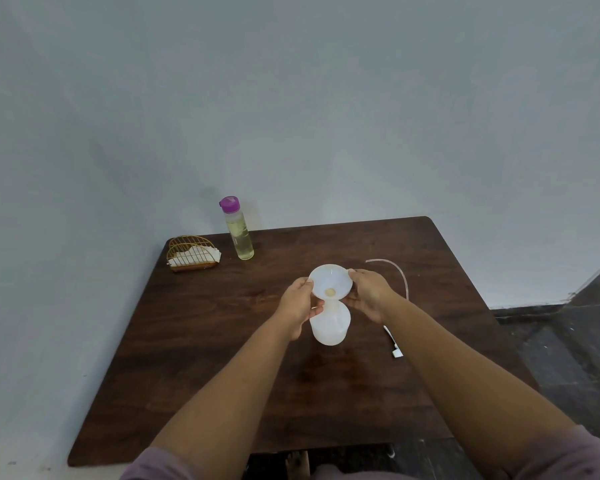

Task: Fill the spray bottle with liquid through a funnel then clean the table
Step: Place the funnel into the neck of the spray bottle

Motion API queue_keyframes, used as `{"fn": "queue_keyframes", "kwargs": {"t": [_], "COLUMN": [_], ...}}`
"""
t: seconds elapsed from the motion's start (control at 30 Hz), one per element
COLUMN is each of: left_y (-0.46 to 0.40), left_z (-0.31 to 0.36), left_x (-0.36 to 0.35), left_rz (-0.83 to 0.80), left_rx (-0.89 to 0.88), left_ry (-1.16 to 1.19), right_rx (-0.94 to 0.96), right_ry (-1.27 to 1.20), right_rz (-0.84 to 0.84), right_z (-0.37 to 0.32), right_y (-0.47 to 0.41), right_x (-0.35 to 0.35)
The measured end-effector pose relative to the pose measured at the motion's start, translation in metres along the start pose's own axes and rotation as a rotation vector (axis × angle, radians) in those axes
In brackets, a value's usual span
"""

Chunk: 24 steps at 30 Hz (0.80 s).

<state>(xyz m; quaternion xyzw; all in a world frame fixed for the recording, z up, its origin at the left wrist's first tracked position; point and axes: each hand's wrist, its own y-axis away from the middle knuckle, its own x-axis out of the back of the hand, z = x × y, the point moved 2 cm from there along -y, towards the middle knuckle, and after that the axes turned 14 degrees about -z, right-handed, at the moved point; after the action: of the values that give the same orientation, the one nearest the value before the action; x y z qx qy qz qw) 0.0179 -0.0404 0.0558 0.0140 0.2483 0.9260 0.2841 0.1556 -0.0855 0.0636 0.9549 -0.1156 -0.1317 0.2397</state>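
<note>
A white translucent funnel point(330, 283) sits in the neck of a white translucent spray bottle point(330, 327) that stands mid-table without its spray head. My left hand point(297, 306) grips the funnel's left rim and reaches down to the bottle's neck. My right hand point(369, 294) holds the funnel's right rim. The spray head with its long clear tube point(400, 282) lies on the table to the right, partly hidden behind my right forearm. A clear bottle of yellowish liquid point(239, 237) with a purple cap stands at the back left.
The dark wooden table point(194, 341) stands against a pale wall. A gold wire napkin holder point(192, 253) with white napkins sits at the back left corner. Dark floor shows to the right of the table, and a bare foot point(297, 464) shows under its front edge.
</note>
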Motion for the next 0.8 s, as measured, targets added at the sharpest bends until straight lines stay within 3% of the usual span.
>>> {"fn": "queue_keyframes", "kwargs": {"t": [0.8], "left_y": [0.0003], "left_z": [0.0034], "left_x": [-0.0012], "left_rz": [0.073], "left_rx": [-0.032], "left_ry": [0.029], "right_rx": [0.011], "right_ry": [-0.014], "right_rz": [-0.016], "right_z": [-0.0022], "right_y": [0.0026], "right_x": [0.003]}}
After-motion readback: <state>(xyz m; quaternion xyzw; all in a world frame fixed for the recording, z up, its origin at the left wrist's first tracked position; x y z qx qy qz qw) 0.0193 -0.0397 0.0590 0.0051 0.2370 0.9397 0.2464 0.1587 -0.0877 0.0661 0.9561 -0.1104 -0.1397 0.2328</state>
